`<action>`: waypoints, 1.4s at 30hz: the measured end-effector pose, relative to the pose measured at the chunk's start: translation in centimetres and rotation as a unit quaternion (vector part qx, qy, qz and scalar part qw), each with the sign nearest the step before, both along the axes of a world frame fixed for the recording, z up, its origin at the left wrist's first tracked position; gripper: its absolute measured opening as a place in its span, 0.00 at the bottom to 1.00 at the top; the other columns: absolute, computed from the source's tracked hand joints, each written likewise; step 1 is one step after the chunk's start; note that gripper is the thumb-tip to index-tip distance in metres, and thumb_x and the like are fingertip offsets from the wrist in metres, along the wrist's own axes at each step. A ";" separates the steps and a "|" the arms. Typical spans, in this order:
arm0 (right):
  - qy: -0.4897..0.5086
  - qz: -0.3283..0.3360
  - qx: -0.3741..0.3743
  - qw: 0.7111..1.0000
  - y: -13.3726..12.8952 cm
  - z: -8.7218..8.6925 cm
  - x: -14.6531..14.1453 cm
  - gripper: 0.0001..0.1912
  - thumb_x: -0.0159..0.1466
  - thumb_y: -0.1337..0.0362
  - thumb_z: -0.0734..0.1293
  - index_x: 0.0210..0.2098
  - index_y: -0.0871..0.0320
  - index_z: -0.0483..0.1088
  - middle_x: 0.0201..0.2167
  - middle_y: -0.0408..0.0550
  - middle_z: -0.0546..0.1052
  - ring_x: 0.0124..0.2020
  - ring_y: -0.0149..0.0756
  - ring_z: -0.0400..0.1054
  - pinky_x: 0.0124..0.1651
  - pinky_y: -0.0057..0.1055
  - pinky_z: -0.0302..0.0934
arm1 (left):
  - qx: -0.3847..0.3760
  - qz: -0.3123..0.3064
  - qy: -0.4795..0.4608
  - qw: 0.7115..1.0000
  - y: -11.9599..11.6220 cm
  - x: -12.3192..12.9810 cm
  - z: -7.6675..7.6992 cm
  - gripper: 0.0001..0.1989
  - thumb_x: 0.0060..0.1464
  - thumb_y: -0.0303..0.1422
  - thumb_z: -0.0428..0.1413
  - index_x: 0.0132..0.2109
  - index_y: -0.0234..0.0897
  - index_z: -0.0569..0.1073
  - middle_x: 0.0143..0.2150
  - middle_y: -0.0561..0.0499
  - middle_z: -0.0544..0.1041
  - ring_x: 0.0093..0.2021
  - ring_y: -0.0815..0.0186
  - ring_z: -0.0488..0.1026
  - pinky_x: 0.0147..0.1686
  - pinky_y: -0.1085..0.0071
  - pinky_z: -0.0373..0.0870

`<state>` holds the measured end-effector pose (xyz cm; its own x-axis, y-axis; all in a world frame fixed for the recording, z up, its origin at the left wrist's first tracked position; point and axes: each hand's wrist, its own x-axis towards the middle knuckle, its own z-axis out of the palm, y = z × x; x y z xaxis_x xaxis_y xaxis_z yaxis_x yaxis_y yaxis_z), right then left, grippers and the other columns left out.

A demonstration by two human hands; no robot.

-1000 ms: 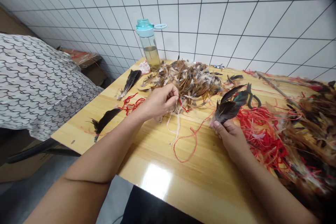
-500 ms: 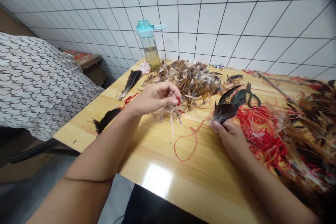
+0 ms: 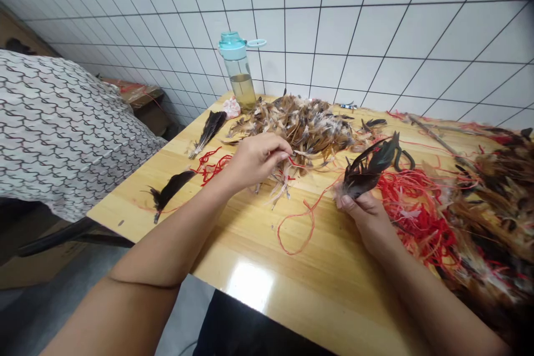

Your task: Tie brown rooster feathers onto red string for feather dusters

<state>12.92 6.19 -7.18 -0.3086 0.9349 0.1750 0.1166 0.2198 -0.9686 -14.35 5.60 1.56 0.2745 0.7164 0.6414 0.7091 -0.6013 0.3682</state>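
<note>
My right hand pinches the base of a bunch of dark feathers, whose tips point up and right. A thin red string runs from near that hand and loops on the wooden table. My left hand is closed at the fingertips on a short red string, in front of a heap of brown and white feathers. Small pale feather scraps lie just below its fingers. Red strings show beside my left wrist.
Behind the heap stands a bottle with a blue lid. Dark feathers lie at the left. Black-handled scissors, tangled red string and more brown feathers are at the right. A patterned cloth hangs at far left.
My left hand has moved slightly right and turned, uncovering more red string beside the wrist. The dark feather bunch in my right hand has tilted and now covers part of the scissors.
</note>
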 end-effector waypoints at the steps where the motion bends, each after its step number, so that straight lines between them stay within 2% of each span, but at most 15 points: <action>1: 0.006 0.005 0.006 1.000 0.0 -0.1 0.1 0.16 0.61 0.51 0.67 0.25 0.56 0.71 0.32 0.48 0.73 0.42 0.42 0.66 0.51 0.40 0.58 | -0.003 -0.016 0.021 1.000 0.0 0.1 -0.1 0.07 0.60 0.29 0.52 0.37 0.35 0.75 0.32 0.50 0.78 0.34 0.69 0.73 0.37 0.72 0.68; 5: 0.009 0.044 0.037 0.998 0.2 0.4 -0.1 0.16 0.62 0.52 0.66 0.26 0.56 0.73 0.31 0.48 0.74 0.40 0.41 0.67 0.49 0.39 0.59 | 0.015 -0.071 0.039 0.997 -0.3 1.2 -0.3 0.07 0.60 0.27 0.51 0.39 0.36 0.75 0.35 0.48 0.79 0.37 0.68 0.74 0.40 0.70 0.69; 9: 0.005 0.059 0.082 0.995 -0.1 2.2 -1.0 0.15 0.61 0.51 0.67 0.26 0.55 0.75 0.34 0.48 0.76 0.40 0.41 0.68 0.50 0.39 0.59 | 0.009 -0.146 0.041 0.988 -0.8 3.1 -0.9 0.07 0.61 0.27 0.51 0.40 0.36 0.73 0.35 0.49 0.79 0.37 0.68 0.73 0.41 0.69 0.68; 12: 0.001 0.080 0.073 0.994 -0.6 3.3 -2.1 0.16 0.61 0.49 0.67 0.26 0.54 0.76 0.33 0.48 0.77 0.38 0.40 0.69 0.49 0.39 0.60 | 0.014 -0.173 0.034 0.984 -1.0 4.3 -1.8 0.06 0.62 0.28 0.50 0.39 0.36 0.73 0.34 0.49 0.78 0.36 0.68 0.73 0.40 0.70 0.67; 15: -0.008 0.095 0.032 0.995 -0.9 3.4 -2.9 0.19 0.59 0.47 0.68 0.25 0.56 0.75 0.28 0.47 0.76 0.34 0.39 0.70 0.43 0.37 0.63 | 0.039 -0.162 0.014 0.986 -0.9 4.8 -2.7 0.06 0.61 0.28 0.50 0.37 0.35 0.72 0.31 0.49 0.77 0.34 0.68 0.71 0.38 0.71 0.67; 20: 0.001 0.061 -0.022 0.998 -0.9 2.4 -3.5 0.20 0.56 0.45 0.69 0.24 0.57 0.73 0.27 0.47 0.77 0.32 0.38 0.70 0.40 0.36 0.65 | 0.034 -0.135 0.006 0.990 -0.7 4.5 -3.1 0.06 0.61 0.28 0.50 0.38 0.35 0.72 0.32 0.48 0.77 0.35 0.67 0.71 0.38 0.71 0.67; 25: -0.035 0.051 -0.028 0.998 -0.5 1.5 -3.5 0.21 0.56 0.45 0.68 0.21 0.56 0.70 0.25 0.47 0.76 0.29 0.36 0.67 0.38 0.35 0.63 | 0.042 -0.056 -0.021 0.997 -0.1 2.7 -2.4 0.06 0.60 0.27 0.51 0.41 0.34 0.73 0.36 0.48 0.79 0.38 0.67 0.72 0.41 0.70 0.68; 29: -0.043 0.031 -0.053 0.997 0.1 1.4 -2.9 0.20 0.57 0.46 0.67 0.22 0.57 0.69 0.26 0.46 0.75 0.24 0.31 0.60 0.32 0.32 0.59 | 0.022 0.020 -0.044 0.999 0.6 1.2 -1.9 0.06 0.58 0.25 0.53 0.42 0.35 0.73 0.38 0.49 0.78 0.39 0.67 0.71 0.42 0.69 0.67; 32: 0.003 -0.005 -0.082 0.997 0.6 2.0 -2.3 0.19 0.53 0.46 0.70 0.26 0.56 0.72 0.26 0.45 0.73 0.26 0.32 0.60 0.35 0.33 0.58 | 0.016 0.023 -0.034 0.999 0.9 0.6 -1.8 0.06 0.57 0.23 0.53 0.39 0.35 0.73 0.36 0.51 0.78 0.38 0.67 0.71 0.42 0.70 0.66; 36: 0.050 -0.027 -0.114 0.992 1.3 3.9 -2.1 0.19 0.49 0.46 0.74 0.29 0.55 0.73 0.25 0.43 0.70 0.30 0.34 0.62 0.40 0.34 0.58 | 0.028 0.005 -0.007 1.000 0.8 0.9 -2.2 0.07 0.56 0.22 0.51 0.37 0.35 0.73 0.34 0.50 0.77 0.37 0.66 0.70 0.40 0.69 0.66; 39: 0.023 -0.003 -0.091 0.996 1.6 5.5 -3.4 0.18 0.49 0.47 0.74 0.27 0.55 0.73 0.26 0.43 0.70 0.33 0.35 0.63 0.42 0.34 0.57 | 0.040 -0.003 -0.006 0.999 0.3 1.7 -2.4 0.07 0.58 0.24 0.50 0.38 0.35 0.72 0.35 0.49 0.76 0.37 0.65 0.69 0.40 0.69 0.65; 42: 0.019 0.034 -0.067 0.997 1.8 6.3 -5.8 0.19 0.50 0.47 0.73 0.21 0.56 0.70 0.27 0.44 0.71 0.36 0.36 0.64 0.43 0.33 0.57 | 0.053 -0.014 -0.036 0.998 -0.2 2.4 -2.4 0.07 0.59 0.25 0.50 0.38 0.35 0.72 0.35 0.49 0.76 0.37 0.66 0.69 0.41 0.69 0.65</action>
<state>7.14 7.96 -0.85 -0.3683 0.9276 0.0632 0.0679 0.0946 -0.9932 -11.93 5.42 -0.83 0.2434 0.6363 0.7321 0.6661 -0.6583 0.3507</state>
